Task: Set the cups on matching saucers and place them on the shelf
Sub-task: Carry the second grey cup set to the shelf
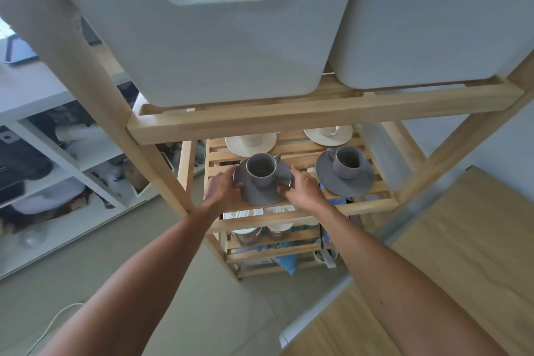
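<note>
Nearest to us, our left hand (222, 189) and right hand (303, 189) grasp opposite sides of a grey saucer (261, 183), fingers curled over its rim, with a grey cup (261, 169) standing upright on it, handle pointing back and right. The saucer sits at the front edge of the slatted wooden shelf (372, 204), toward its front-left corner; we cannot tell whether it already rests fully on the slats or is just above them.

To do this step well, we judge we should keep the saucer level so the cup does not slide, and push it back until its whole base is carried by the slats, clear of the front rail. We should let go with both hands together and draw them straight out, low, under the rail of the tier above.

Just beside it on the right, a second grey cup (346, 163) stands on its own grey saucer (344, 178), apart from ours; we should leave that gap so the rims do not knock.

Farther back, near the rear edge, two cream cups sit on cream saucers: one at the back left (250, 143), one at the back right (328, 133), partly hidden by the rail. Two white storage bins (202, 37) fill the tier above.
</note>
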Demonstrator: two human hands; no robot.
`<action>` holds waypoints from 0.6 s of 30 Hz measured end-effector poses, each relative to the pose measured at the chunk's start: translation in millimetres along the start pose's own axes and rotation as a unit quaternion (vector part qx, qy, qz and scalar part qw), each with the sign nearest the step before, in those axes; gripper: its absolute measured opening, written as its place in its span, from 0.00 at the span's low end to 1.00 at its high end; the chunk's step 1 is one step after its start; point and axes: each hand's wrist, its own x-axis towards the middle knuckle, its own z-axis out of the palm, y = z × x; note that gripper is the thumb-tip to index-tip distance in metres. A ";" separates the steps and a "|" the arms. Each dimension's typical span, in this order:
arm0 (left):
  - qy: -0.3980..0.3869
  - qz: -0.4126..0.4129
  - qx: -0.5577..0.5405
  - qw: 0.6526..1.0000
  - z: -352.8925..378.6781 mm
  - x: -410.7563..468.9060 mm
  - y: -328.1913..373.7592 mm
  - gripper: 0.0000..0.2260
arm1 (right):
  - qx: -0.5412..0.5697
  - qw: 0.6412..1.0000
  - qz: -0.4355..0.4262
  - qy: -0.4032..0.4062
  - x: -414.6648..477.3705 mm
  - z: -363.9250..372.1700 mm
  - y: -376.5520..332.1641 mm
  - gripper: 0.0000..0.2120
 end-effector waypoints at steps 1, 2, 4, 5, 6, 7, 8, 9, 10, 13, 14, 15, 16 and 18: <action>-0.001 -0.001 -0.006 1.000 0.6 -1.6 -0.7 0.24 | 0.004 1.000 0.000 0.000 -0.9 0.0 0.6 0.19; -0.003 -0.001 -0.015 1.000 0.4 -5.7 0.9 0.24 | 0.004 1.000 0.000 -0.003 -3.5 -0.8 -0.5 0.19; -0.003 0.003 -0.033 0.999 1.6 -12.1 3.6 0.24 | 0.002 1.000 -0.006 -0.008 -7.9 -0.5 -1.1 0.22; 0.001 0.006 -0.038 0.999 3.6 -13.2 3.5 0.24 | 0.003 1.000 -0.010 -0.008 -9.9 0.2 -0.7 0.23; 0.003 0.004 -0.040 0.999 4.4 -14.5 3.2 0.24 | 0.003 1.000 -0.008 -0.008 -12.8 0.0 -2.0 0.25; 0.005 0.004 -0.044 0.999 5.9 -14.9 2.4 0.24 | 0.008 1.000 -0.010 -0.006 -14.5 0.7 -0.8 0.25; 0.004 0.001 -0.047 0.999 5.7 -15.6 2.4 0.24 | 0.007 1.000 -0.007 -0.007 -17.8 0.1 -2.1 0.25; 0.004 0.000 -0.051 0.999 6.8 -15.0 1.0 0.25 | 0.012 1.000 -0.009 -0.007 -18.9 0.7 -0.5 0.25; 0.002 -0.005 -0.051 0.999 6.4 -16.1 1.5 0.25 | 0.014 1.000 -0.003 -0.008 -21.7 -0.5 -1.5 0.24; 0.008 -0.014 -0.055 0.998 6.6 -18.1 -1.1 0.27 | 0.004 1.000 0.003 -0.005 -24.5 -0.4 1.5 0.26; 0.011 -0.021 -0.052 0.998 5.4 -20.9 -1.7 0.28 | -0.002 1.000 0.011 -0.006 -26.8 -1.7 1.3 0.29; 0.020 -0.024 -0.052 0.998 5.7 -21.8 -3.5 0.29 | -0.005 1.000 0.013 -0.004 -26.4 -1.1 4.3 0.32; 0.022 -0.034 -0.051 0.998 4.5 -24.2 -4.1 0.30 | -0.011 1.000 0.024 -0.006 -30.2 -4.0 3.2 0.34; 0.029 -0.042 -0.045 0.998 4.9 -28.3 -6.6 0.30 | -0.020 0.999 0.030 -0.004 -37.3 -7.9 3.6 0.37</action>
